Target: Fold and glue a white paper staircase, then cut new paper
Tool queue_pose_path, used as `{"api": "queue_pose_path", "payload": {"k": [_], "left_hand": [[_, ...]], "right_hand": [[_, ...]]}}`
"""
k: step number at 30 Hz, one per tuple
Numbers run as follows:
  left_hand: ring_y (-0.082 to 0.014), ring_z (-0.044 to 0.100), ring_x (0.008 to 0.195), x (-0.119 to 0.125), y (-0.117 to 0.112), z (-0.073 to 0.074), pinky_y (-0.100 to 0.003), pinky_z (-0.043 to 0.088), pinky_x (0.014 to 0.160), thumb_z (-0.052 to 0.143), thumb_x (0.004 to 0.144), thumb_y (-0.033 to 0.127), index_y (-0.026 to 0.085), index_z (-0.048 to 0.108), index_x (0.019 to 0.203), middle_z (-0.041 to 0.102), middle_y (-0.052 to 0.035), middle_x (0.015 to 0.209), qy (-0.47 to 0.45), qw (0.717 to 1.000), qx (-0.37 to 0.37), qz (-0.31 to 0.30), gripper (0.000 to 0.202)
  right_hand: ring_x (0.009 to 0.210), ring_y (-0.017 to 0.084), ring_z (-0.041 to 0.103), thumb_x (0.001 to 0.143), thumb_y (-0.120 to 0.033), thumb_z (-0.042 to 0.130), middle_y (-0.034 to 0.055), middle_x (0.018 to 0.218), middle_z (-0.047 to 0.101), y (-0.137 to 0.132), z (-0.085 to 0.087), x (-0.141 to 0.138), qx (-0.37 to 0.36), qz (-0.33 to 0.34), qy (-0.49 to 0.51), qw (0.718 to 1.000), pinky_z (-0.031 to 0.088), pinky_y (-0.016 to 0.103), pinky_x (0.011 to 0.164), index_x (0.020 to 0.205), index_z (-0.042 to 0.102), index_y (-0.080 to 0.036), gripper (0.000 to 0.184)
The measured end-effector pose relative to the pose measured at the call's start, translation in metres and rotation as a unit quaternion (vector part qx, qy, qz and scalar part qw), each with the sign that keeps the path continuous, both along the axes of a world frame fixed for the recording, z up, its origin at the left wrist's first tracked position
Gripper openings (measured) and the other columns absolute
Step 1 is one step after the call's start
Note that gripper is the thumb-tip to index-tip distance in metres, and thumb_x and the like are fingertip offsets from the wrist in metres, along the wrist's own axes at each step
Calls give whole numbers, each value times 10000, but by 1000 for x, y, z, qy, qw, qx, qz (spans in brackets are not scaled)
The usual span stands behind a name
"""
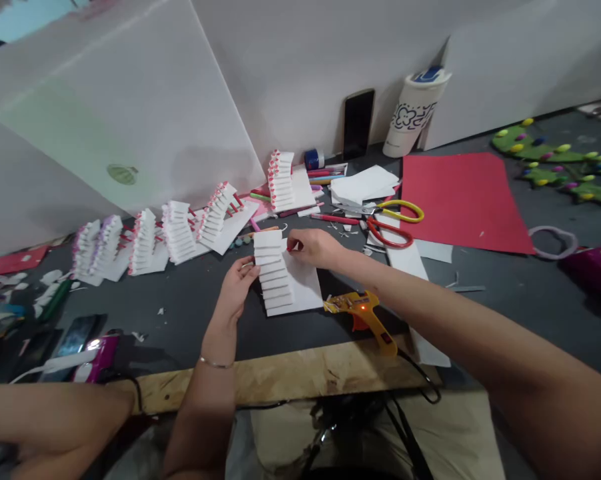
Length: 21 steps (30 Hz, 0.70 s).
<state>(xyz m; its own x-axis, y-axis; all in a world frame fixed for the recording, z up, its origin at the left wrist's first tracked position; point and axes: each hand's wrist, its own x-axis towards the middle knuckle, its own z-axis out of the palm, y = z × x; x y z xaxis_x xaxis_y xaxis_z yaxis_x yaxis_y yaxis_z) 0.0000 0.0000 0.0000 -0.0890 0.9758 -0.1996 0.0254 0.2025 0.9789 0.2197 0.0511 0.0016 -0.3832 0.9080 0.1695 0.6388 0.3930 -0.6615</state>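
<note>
Dark desk (180,317) is carrying the stepped white card (276,283) near its front edge, long axis running front-to-back; the left hand (234,290) is pinching its left side, the right hand (316,248) pinching a small red piece (294,247) at its far right.

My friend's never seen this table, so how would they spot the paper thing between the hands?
On the dark table, look just left of the yellow glue gun. Between the left hand and right hand is a white card bearing paper strips. Unlike the similar pieces nearby, its strips show no pink or purple tips.
</note>
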Motion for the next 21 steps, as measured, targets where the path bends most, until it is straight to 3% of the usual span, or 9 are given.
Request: {"api": "queue_pose_path", "payload": {"k": [4, 8, 12, 15, 17, 21], "left_hand": [[-186, 675, 803, 0, 0, 0, -343, 499, 854, 892, 543, 427, 155, 643, 1000, 720, -25, 785, -1, 1000, -2, 4, 587], [-182, 671, 798, -1, 1, -3, -338, 497, 849, 891, 535, 429, 155, 645, 1008, 720, -29, 801, -1, 1000, 0, -1, 600], [-178, 666, 801, -2, 2, -5, -333, 491, 847, 887, 533, 415, 161, 641, 1008, 721, -32, 808, -1, 1000, -5, 2, 591], [-176, 664, 799, -3, 2, -6, -324, 491, 824, 876, 549, 404, 161, 637, 1018, 720, -33, 817, -1, 1000, -9, 1, 579], [-172, 658, 768, -3, 1, -5, -315, 495, 784, 869, 557, 407, 163, 635, 1018, 714, -30, 804, 2, 1000, -7, -1, 572], [-145, 619, 676, -2, 1, -3, -282, 480, 684, 861, 568, 418, 160, 628, 1024, 705, -23, 778, 7, 1000, -7, -4, 573]], "right_hand": [[797, 165, 671, 798, -152, 656, 28, 904, 748, -5, 4, 5, -3, 0, -7, 1000, 430, 239, 656, 929, 668, -191, 137], [843, 147, 678, 836, -194, 625, 23, 950, 749, 7, 8, 25, -35, -64, -31, 997, 466, 224, 693, 998, 667, -198, 168], [840, 191, 688, 801, -229, 669, 46, 904, 752, 15, 11, 55, -70, -110, -90, 987, 484, 256, 686, 939, 684, -190, 143], [874, 246, 689, 828, -302, 647, 97, 922, 747, 6, 15, 66, -72, -147, -139, 977, 489, 304, 701, 944, 699, -173, 182], [849, 255, 690, 869, -370, 597, 112, 881, 741, -5, 19, 64, -97, -133, -182, 969, 485, 315, 691, 886, 715, -173, 230], [598, 193, 651, 895, -460, 562, 79, 660, 697, -24, 20, 47, -247, -8, -189, 950, 452, 289, 569, 696, 693, -173, 373]]}}
